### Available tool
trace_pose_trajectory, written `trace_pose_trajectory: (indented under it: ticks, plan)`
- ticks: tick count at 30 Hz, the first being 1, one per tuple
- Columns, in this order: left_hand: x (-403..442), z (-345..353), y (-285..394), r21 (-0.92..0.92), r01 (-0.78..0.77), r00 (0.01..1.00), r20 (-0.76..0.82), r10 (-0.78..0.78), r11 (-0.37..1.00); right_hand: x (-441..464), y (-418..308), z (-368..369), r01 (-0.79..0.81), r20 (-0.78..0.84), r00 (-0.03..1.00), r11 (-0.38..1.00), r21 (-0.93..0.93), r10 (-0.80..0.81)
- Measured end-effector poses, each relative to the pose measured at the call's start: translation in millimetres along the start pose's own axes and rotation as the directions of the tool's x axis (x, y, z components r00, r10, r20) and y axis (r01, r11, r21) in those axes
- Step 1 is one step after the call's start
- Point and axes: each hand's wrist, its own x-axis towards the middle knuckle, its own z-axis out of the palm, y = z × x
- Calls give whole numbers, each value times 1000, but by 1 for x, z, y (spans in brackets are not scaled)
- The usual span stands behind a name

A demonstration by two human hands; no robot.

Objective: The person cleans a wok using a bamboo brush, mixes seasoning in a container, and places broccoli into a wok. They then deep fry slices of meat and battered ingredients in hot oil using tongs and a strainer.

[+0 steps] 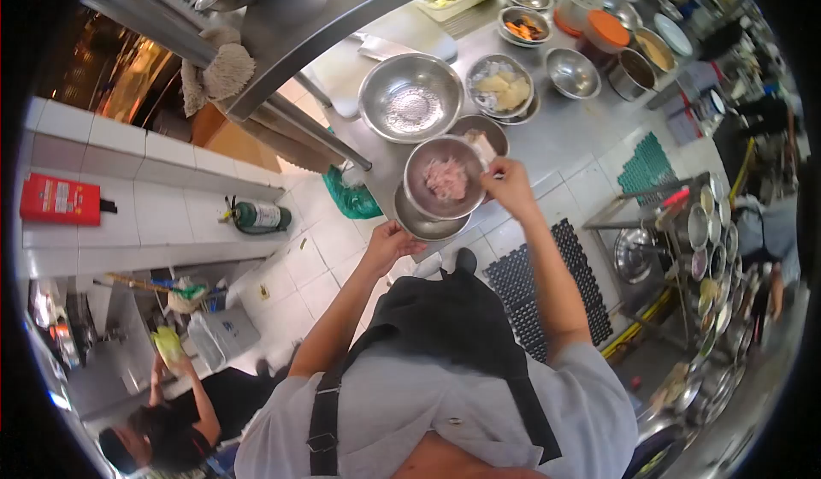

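Observation:
My right hand [511,190] pinches the right rim of a steel bowl [416,177], which holds pale pink shredded meat [445,179]. This bowl is above and partly overlaps another steel bowl [432,227] nearer to me. My left hand [395,243] has its fingers closed at the left rim of that lower bowl. Behind my right fingers, a third steel bowl [496,130] shows a pale chunk [481,146] at its edge, partly hidden. Beyond them on the steel counter [556,128] stand a large steel bowl [410,98] and a bowl of pale yellow slices [503,89].
A knife [382,47] lies near a white cutting board [338,75]. A steel shelf post [318,131] rises at left. Containers, including an orange-lidded tub [606,30], line the back right. Another person [184,410] handles a green vegetable at lower left. A black mat [552,291] covers floor at right.

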Motion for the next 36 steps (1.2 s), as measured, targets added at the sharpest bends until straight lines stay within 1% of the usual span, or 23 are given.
trace_pose_trajectory:
  ticks: [2,5,7,9,11,13,15,17,18,19,20,21,22,23,25,28,30,31,32,33,34,35,36]
  plan:
    - [3,-5,2,-3,1,999,49,-1,1000,-32,16,22,31,-125,992,999,27,-27]
    - [15,-28,-8,-20,6,989,147,-3,1000,-91,39,22,86,-426,878,947,-309,-219]
    - [22,-42,-10,-25,23,976,217,-17,999,-152,47,20,-100,-514,848,912,-398,-131]
    - [21,-50,-10,-36,31,965,263,-20,999,-223,84,25,-226,-517,837,747,-625,-180]
    - [14,-62,-18,-24,74,953,298,-64,997,-305,139,41,-494,-549,826,630,-600,125]
    - [8,-72,-29,12,143,933,333,-139,990,-411,237,68,-582,-501,813,394,-711,297]
    - [8,-95,-58,177,221,892,362,-272,959,-496,260,120,-713,-473,686,379,-590,553]
    - [-4,-115,-89,319,284,821,407,-401,904,-558,260,182,-896,-533,439,311,-317,724]
    - [-11,-124,-107,454,289,810,354,-468,843,-597,296,216,-906,-478,422,332,-264,770]
    - [-19,-132,-127,580,297,799,284,-530,759,-611,276,247,-953,-458,188,274,130,869]
    - [-17,-152,-151,682,270,776,263,-573,680,-634,289,280,-930,-390,171,279,240,905]
    - [-21,-166,-166,853,64,761,295,-578,519,-650,282,315,-886,-387,136,287,364,912]
    - [-11,-183,-184,924,-129,734,332,-592,359,-659,272,344,-832,-389,119,306,463,914]
    - [17,-212,-219,908,-344,679,418,-603,241,-677,275,374,-760,-455,91,357,543,886]
    - [36,-225,-242,816,-566,598,504,-623,116,-696,330,435,-622,-582,42,477,621,812]
    - [4,-209,-227,781,-624,659,546,-517,31,-738,478,510,-715,-617,90,482,506,782]
    - [-22,-193,-206,732,-672,576,613,-540,113,-751,554,550,-747,-594,90,449,491,799]
    - [-24,-165,-202,874,-413,639,479,-602,256,-767,487,536,-758,-653,199,538,370,730]
    - [-16,-148,-202,926,-107,686,332,-648,361,-786,410,524,-751,-700,303,614,242,647]
    - [3,-136,-212,886,-9,678,347,-648,464,-796,471,558,-743,-847,251,654,142,469]
    - [-33,-89,-190,824,96,744,313,-590,558,-813,457,543,-781,-804,415,619,-76,426]
    - [-44,-63,-185,742,-16,767,439,-467,671,-831,443,527,-760,-736,567,579,-295,369]
    - [-55,-34,-176,666,-18,774,481,-411,746,-856,454,527,-796,-748,556,493,-352,364]
